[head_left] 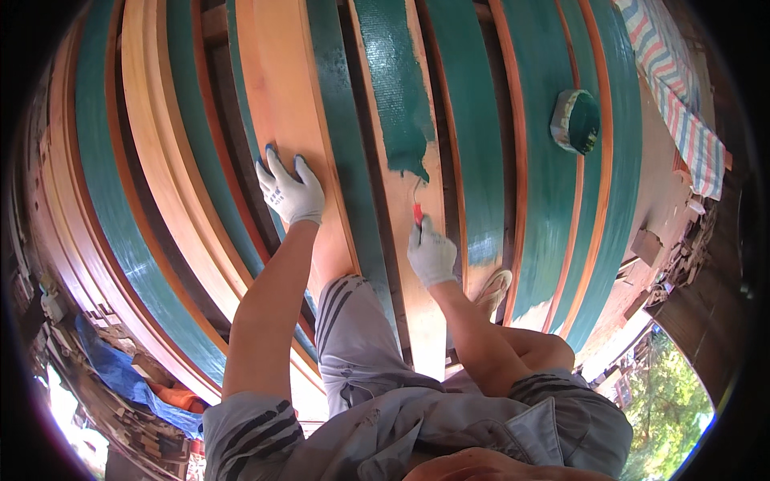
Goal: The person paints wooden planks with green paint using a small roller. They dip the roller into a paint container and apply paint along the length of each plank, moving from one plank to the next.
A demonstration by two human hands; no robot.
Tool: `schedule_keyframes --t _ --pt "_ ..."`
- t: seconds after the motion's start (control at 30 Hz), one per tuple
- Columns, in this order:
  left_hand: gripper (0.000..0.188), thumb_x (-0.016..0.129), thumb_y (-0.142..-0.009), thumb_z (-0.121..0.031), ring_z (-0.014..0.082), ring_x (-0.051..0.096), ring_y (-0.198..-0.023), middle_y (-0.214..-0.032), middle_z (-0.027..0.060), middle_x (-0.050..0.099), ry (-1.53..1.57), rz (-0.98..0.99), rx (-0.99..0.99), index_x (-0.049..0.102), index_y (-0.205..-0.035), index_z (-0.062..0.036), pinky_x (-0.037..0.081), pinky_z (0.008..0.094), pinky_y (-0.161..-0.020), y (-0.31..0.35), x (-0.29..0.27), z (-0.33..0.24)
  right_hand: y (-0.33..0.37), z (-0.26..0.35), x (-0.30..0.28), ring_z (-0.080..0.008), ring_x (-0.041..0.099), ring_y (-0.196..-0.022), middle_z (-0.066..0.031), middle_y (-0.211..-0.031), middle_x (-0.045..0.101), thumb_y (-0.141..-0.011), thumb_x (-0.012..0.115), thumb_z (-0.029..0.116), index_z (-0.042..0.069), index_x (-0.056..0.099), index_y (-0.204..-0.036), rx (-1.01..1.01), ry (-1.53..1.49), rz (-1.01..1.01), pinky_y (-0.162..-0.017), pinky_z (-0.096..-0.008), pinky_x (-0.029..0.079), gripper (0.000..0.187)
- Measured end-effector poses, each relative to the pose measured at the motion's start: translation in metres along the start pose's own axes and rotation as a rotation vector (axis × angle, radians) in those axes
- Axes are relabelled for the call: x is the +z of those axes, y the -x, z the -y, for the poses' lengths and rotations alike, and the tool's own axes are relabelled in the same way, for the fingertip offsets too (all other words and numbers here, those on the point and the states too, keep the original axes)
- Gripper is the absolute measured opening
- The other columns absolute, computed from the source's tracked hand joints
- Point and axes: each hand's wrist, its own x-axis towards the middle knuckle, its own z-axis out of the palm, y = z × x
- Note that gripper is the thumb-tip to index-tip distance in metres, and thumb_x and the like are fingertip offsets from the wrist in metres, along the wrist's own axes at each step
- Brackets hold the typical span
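Note:
My right hand (433, 252), in a white glove, is closed around the red handle of a small paint roller (417, 212). Its thin wire frame reaches to the lower edge of the wet green paint on a partly painted wooden board (411, 240); the roller head blends into the paint. Bare wood shows below that edge. My left hand (293, 191), gloved with blue-coated fingertips, lies with fingers spread on an unpainted plank (281, 88) to the left. A cut-open container (565, 120) with green paint inside sits on painted boards at the right.
Several green-painted boards (473, 160) lie side by side, with dark gaps between some. A sandaled foot (494, 289) rests near my right forearm. Striped cloth (674, 96) hangs at the far right. Wood scraps (682, 256) and a blue tarp (128, 377) lie around the edges.

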Motion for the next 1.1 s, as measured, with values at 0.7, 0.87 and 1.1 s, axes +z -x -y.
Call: schedule_keyframes --t 0.7,0.87,1.1 --pt "0.072 0.063 -0.103 -0.025 0.0525 0.030 -0.155 -0.169 0.0354 0.027 -0.082 0.024 0.075 0.035 -0.167 -0.0077 0.026 0.0629 -0.123 0.055 -0.002 0.016 -0.318 0.076 -0.094 -0.0481 0.072 -0.083 -0.0265 -0.087 0.073 -0.110 0.050 0.036 0.004 0.063 -0.104 -0.351 -0.137 -0.496 -0.079 -0.0624 0.055 0.035" --pt "0.074 0.064 -0.101 -0.023 0.0539 0.031 -0.154 -0.168 0.0371 0.026 -0.100 0.018 0.097 0.034 -0.167 -0.0067 0.027 0.0633 -0.122 0.055 -0.006 0.020 -0.432 0.141 -0.132 -0.0467 0.072 -0.107 -0.0269 -0.110 0.076 -0.108 0.043 0.038 0.003 0.073 -0.110 -0.225 -0.151 -0.403 -0.096 -0.0561 0.056 0.047" --pt "0.075 0.065 -0.101 -0.022 0.0537 0.029 -0.154 -0.168 0.0371 0.025 -0.121 0.026 0.095 0.033 -0.167 -0.0060 0.026 0.0632 -0.122 0.055 -0.006 0.024 -0.413 0.132 -0.121 -0.0451 0.074 -0.110 -0.0255 -0.116 0.077 -0.106 0.043 0.037 0.001 0.076 -0.111 -0.163 -0.059 -0.250 -0.097 -0.0535 0.058 0.048"
